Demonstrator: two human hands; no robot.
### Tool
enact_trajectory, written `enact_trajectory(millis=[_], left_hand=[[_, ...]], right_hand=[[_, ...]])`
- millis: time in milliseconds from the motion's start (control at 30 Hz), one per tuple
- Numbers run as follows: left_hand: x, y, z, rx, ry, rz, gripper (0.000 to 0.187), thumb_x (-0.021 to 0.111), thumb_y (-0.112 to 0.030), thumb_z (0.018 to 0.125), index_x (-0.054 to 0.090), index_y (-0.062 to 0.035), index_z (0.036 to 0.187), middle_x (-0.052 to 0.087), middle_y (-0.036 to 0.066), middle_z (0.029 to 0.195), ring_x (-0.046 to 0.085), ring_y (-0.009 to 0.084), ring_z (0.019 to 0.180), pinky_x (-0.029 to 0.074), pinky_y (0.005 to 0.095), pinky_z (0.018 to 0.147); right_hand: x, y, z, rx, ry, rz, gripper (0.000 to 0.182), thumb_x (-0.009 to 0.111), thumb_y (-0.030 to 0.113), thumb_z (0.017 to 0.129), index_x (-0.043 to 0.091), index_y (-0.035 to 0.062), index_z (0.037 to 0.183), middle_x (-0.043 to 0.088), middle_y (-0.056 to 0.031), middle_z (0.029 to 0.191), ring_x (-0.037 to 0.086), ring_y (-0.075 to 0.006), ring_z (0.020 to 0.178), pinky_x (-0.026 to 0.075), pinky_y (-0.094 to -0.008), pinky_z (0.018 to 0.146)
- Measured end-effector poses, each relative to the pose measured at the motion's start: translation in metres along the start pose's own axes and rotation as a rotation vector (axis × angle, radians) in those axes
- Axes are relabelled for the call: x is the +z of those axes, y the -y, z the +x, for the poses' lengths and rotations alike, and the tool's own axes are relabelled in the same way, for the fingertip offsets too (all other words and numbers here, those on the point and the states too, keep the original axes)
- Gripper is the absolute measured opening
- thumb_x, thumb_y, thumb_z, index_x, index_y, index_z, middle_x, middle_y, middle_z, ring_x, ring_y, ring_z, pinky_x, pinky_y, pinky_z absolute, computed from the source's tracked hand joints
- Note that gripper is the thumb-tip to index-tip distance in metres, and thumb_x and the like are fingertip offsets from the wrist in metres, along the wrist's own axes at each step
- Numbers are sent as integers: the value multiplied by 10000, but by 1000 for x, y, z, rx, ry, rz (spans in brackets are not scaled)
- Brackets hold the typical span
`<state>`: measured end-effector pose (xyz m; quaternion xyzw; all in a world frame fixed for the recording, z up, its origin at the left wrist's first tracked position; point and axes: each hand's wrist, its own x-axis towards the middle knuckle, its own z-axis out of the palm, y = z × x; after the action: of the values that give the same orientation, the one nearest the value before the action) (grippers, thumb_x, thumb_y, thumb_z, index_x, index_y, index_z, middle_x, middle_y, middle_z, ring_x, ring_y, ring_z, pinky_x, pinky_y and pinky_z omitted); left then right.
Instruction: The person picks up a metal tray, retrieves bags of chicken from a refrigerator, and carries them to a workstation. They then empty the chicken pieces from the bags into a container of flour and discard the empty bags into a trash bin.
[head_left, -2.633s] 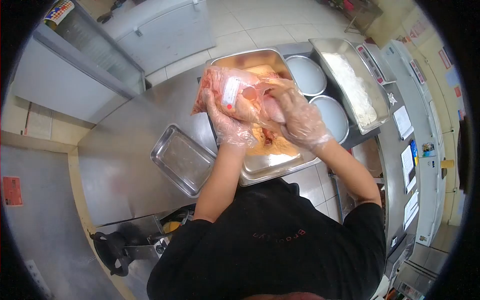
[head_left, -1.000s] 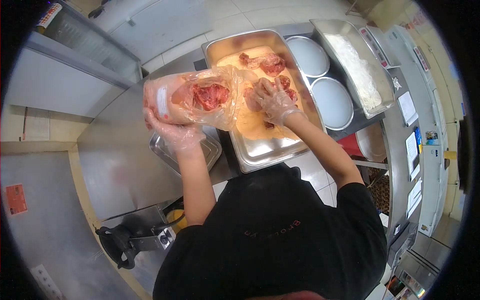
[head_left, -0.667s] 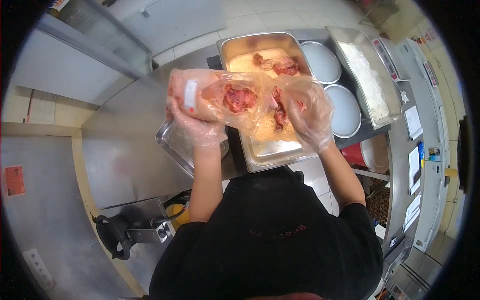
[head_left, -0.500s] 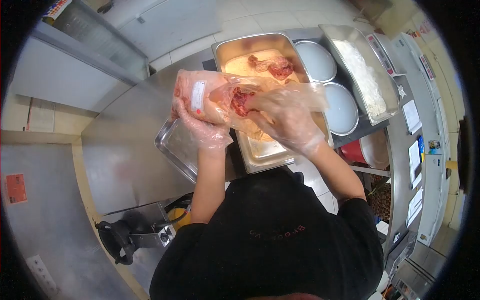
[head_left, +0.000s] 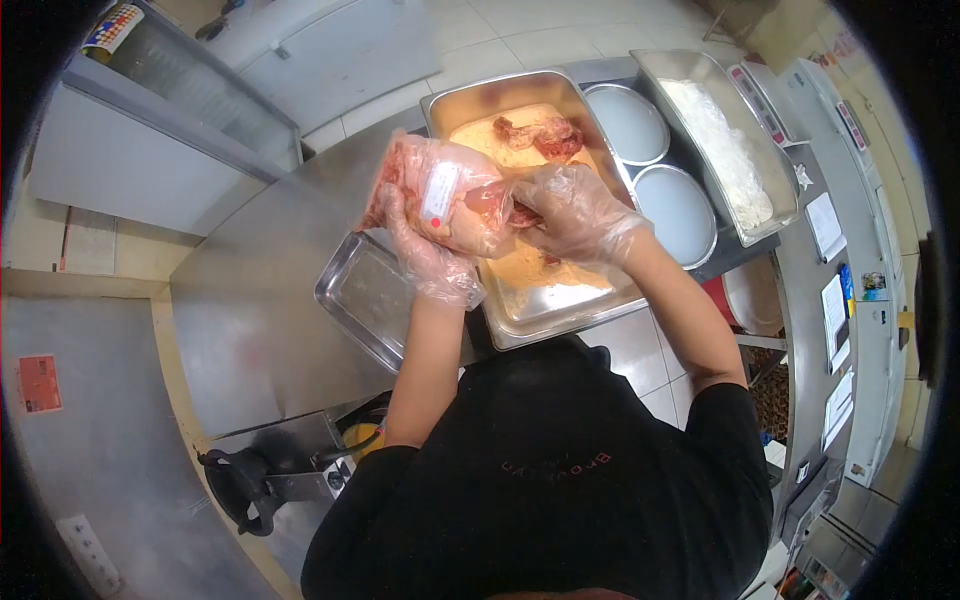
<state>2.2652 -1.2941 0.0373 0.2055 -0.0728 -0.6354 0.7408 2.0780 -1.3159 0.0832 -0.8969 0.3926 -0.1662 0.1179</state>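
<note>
A clear plastic bag of pale pink raw meat [head_left: 465, 205], with a white label and a red dot, is held up over the left side of a deep steel pan [head_left: 432, 105]. My left hand [head_left: 425, 245], in a clear plastic glove, grips it from below. My right hand [head_left: 580, 210], also gloved, has its fingers closed at the bag's mouth. A dark red piece of raw meat [head_left: 524, 215] shows by those fingertips, partly hidden by them and the plastic. In the pan, reddish meat pieces [head_left: 558, 140] lie on orange-tinted powder [head_left: 475, 135].
A shallow steel tray [head_left: 350, 290] sits left of the pan on the steel counter [head_left: 240, 320]. Two round containers of whitish liquid [head_left: 675, 215] stand to the right. Beyond them are a long pan of white flour-like powder [head_left: 715, 140] and a scale [head_left: 765, 100].
The bag has shifted right and tilted, with my left hand following. My right hand has closed in at its mouth; the loose plastic that stretched right over that hand is now gathered.
</note>
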Motion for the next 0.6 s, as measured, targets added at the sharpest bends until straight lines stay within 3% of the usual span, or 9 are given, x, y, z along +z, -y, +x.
enact_trajectory(millis=[100,167,267,400,467,500,533,600], left_hand=[[-8,4,4,-43,18,-34,557,598,-459,939,503,-91,1346,596,103,1268,591,269,1174,502,440,1007],[-4,7,3,-51,18,-41,553,598,-452,942,504,-87,1346,607,102,1258,605,264,1153,506,434,1002],[5,9,4,5,10,10,549,589,-456,947,507,-87,1345,604,104,1264,607,262,1151,509,432,996],[8,2,10,-34,8,6,521,551,-461,963,519,-98,1335,570,95,1301,559,255,1196,474,416,1019],[1,-1,16,-35,-10,32,566,589,-493,936,516,-92,1328,606,94,1245,606,256,1141,522,428,976],[1,-2,16,-34,-12,31,566,589,-493,936,516,-92,1328,606,94,1245,606,256,1141,522,428,976],[1,-3,16,-30,-38,25,574,598,-508,924,520,-102,1322,604,91,1241,604,253,1142,523,431,973],[2,-7,17,-22,-66,19,583,608,-523,912,524,-111,1315,602,88,1237,601,251,1143,525,434,970]], right_hand=[[2,-6,-4,-81,-7,12,163,689,234,797,642,89,856,650,-125,796,654,-317,793,519,-448,749],[17,-2,-7,-84,-178,-153,137,684,212,799,638,86,824,651,-134,804,644,-320,755,518,-445,712],[19,7,-9,-2,-260,-137,138,687,197,797,620,77,794,648,-137,823,645,-306,768,513,-435,691],[20,-9,-10,-47,-300,-15,152,714,184,789,617,68,775,636,-134,819,635,-299,761,515,-391,691],[12,-28,-19,-104,-199,341,151,748,187,812,624,102,797,630,-87,840,645,-249,770,502,-366,683],[15,-37,-33,120,-109,639,159,749,215,853,636,107,880,650,-61,918,659,-192,815,527,-319,707],[24,-37,-39,119,-108,640,159,749,215,853,636,107,880,650,-61,918,659,-192,815,527,-319,707],[37,-36,-47,637,-459,1510,291,703,194,906,577,38,1117,638,-69,1025,647,-160,884,553,-308,726]])
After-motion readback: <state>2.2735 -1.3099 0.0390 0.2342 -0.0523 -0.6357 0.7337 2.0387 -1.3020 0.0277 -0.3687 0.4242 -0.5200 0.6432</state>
